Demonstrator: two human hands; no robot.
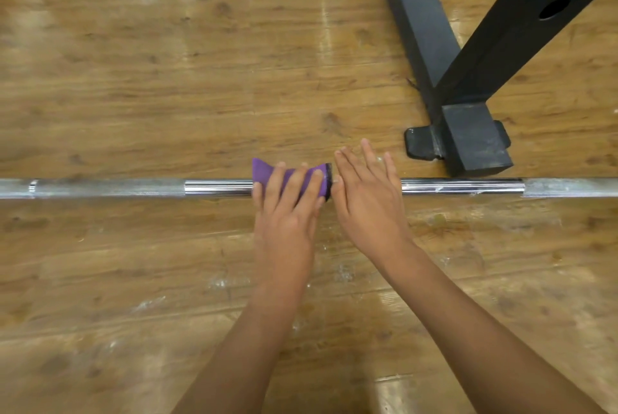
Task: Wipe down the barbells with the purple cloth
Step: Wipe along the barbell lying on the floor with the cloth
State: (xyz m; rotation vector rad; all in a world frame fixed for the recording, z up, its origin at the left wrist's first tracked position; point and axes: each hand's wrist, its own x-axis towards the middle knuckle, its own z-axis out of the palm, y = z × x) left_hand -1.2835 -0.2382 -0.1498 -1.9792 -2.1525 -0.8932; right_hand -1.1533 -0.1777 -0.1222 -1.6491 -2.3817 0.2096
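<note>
Left hand (287,213) at centre: I see fingers spread flat over the purple cloth (261,172) on the barbell (217,188); right hand (368,199) just beside, fingers straight.

Barbell (217,186) ends cut by both side edges, middle hidden under purple cloth (261,172), left hand (287,209) and right hand (368,199), perhaps touching it, black rack frame (475,139) cropped at top

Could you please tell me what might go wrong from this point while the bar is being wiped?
The left hand only presses the purple cloth with flat fingers, so it may slide off the barbell.
The right hand lies open over the bar, not gripping, so the bar might roll.
The black rack foot sits close; a rightward stroke could knock knuckles.
</note>
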